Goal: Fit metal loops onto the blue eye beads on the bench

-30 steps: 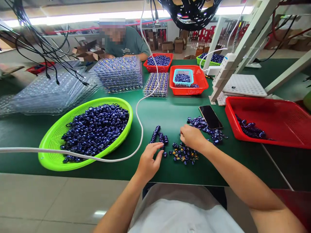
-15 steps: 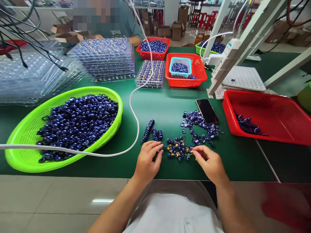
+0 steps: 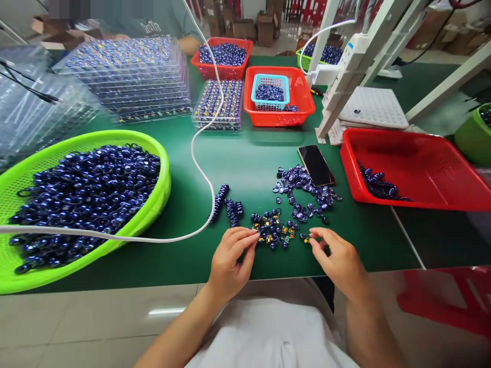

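Observation:
My right hand [image 3: 339,258] is closed in a pinch on a small shiny dark-blue part with a gold-coloured piece [image 3: 306,238], just right of a small pile. That pile of blue and gold parts [image 3: 274,227] lies on the green table between my hands. My left hand [image 3: 233,258] pinches thumb and forefinger together at the pile's left edge; what is between the fingertips is too small to make out. Beyond the left hand lie short stacked rows of blue pieces [image 3: 220,200]. Loose blue caps [image 3: 297,179] are scattered behind the pile, beside a phone [image 3: 316,164].
A green basket [image 3: 165,179] full of blue looped parts stands left, a white cable [image 3: 197,158] crossing it. Red baskets [image 3: 422,153] [image 3: 307,110], clear stacked trays [image 3: 141,92] and a metal post [image 3: 345,87] stand around. A person sits across the table.
My right hand has drawn slightly away from the pile with the small blue and gold part. The left hand stays at the pile's left edge. The camera view has shifted.

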Tool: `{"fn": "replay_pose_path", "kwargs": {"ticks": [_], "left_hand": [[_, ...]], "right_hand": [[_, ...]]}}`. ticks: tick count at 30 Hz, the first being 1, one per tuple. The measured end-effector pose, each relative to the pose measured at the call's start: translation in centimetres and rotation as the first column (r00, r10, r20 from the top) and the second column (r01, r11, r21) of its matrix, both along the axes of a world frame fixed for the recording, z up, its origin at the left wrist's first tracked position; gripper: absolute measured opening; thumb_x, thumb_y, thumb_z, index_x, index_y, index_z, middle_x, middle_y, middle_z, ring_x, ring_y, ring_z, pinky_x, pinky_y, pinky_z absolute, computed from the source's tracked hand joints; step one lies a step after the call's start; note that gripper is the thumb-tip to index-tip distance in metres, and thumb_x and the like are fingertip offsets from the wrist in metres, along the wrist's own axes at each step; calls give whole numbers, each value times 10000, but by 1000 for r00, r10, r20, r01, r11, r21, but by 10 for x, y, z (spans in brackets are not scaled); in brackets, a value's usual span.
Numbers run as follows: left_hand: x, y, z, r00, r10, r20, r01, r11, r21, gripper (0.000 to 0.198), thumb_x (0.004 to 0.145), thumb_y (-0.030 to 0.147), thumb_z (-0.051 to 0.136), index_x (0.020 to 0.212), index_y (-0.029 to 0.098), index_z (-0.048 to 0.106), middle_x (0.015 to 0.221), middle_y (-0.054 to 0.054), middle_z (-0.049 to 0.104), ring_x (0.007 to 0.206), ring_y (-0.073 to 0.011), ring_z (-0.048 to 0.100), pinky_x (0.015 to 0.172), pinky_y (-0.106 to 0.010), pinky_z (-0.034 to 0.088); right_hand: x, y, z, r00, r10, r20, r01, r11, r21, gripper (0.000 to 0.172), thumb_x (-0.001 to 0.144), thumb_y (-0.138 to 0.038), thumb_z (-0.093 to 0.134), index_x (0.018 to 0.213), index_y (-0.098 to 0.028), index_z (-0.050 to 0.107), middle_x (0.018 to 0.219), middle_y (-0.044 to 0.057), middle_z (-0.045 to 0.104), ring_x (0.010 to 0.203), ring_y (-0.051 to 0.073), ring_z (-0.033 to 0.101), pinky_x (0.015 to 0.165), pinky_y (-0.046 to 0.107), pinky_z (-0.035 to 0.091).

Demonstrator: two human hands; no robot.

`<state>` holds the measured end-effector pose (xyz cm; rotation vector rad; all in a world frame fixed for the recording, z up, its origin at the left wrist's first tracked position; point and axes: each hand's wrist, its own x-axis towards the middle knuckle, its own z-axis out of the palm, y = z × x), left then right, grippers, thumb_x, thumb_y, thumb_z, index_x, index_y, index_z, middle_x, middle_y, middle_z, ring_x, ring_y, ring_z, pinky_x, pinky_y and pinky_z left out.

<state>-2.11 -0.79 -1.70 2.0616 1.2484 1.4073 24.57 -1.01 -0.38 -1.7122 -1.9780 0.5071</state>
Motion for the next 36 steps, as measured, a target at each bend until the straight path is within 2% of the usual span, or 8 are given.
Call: {"fn": "replay_pose_path", "kwargs": {"ticks": [8, 14, 16, 18, 21, 23, 27, 36], "left_hand": [[9, -3, 3, 998, -53, 35, 53, 998, -22, 383, 823, -32, 617, 1118, 204, 681, 1042, -94, 726, 968, -216, 646, 861, -395, 546], [14, -10, 10, 981, -80, 175, 111, 978, -175, 346, 856, 21, 610, 1133, 210, 693, 1046, -87, 731, 968, -203, 665, 869, -361, 539], [18, -11, 15, 946, -65, 318, 192, 901, -389, 246, 897, 113, 610, 1104, 200, 711, 1028, -87, 735, 918, -189, 682, 835, -333, 550], [22, -9, 18, 864, -25, 504, 358, 733, -579, 221, 916, 229, 622, 1112, 185, 716, 990, -86, 740, 843, -173, 689, 793, -314, 563], [23, -2, 21, 706, 47, 707, 602, 488, -633, 295, 866, 337, 698, 1102, 162, 732, 880, -66, 738, 753, -150, 673, 751, -292, 565], [21, 3, 22, 661, 64, 748, 665, 411, -623, 288, 817, 346, 754, 1026, 147, 760, 819, -53, 729, 719, -134, 655, 739, -274, 554], [14, 6, 23, 644, 54, 763, 711, 325, -623, 278, 777, 328, 796, 970, 131, 768, 823, -60, 739, 739, -133, 656, 745, -262, 535], [12, 6, 27, 680, 67, 730, 671, 343, -657, 230, 755, 326, 808, 826, 120, 736, 683, -22, 705, 619, -101, 629, 642, -219, 516]], "right_hand": [[-5, 9, -1, 993, 80, 86, -72, 994, -86, 118, 930, -278, 564, 965, -231, 666, 886, 26, 662, 684, 163, 637, 606, 280, 481], [-15, 0, -7, 925, -59, -376, 32, 997, -77, 87, 922, -267, 590, 952, -231, 663, 803, 6, 679, 640, 140, 631, 607, 255, 511], [-24, -6, -6, 827, -19, -562, -36, 996, -87, 76, 918, -250, 610, 977, -244, 658, 806, -4, 685, 654, 134, 654, 629, 248, 533], [-35, -11, -5, 717, 88, -691, -153, 988, -33, 108, 924, -210, 599, 1008, -258, 647, 841, -5, 685, 687, 132, 670, 657, 250, 546], [-49, -14, -3, 645, 244, -724, -277, 958, 75, 196, 925, -135, 568, 1053, -269, 630, 897, 6, 690, 766, 138, 674, 686, 253, 542], [-53, -12, 0, 656, 329, -679, -338, 933, 125, 241, 915, -93, 555, 1069, -265, 623, 914, 15, 698, 810, 143, 666, 680, 245, 527], [-53, -7, 7, 672, 454, -585, -425, 883, 198, 284, 881, -46, 543, 1072, -244, 616, 890, 13, 691, 787, 130, 636, 666, 231, 504], [-54, 1, 15, 676, 622, -395, -561, 782, 271, 388, 837, 13, 499, 1125, -233, 586, 893, 17, 652, 766, 130, 589, 692, 246, 498]]}}
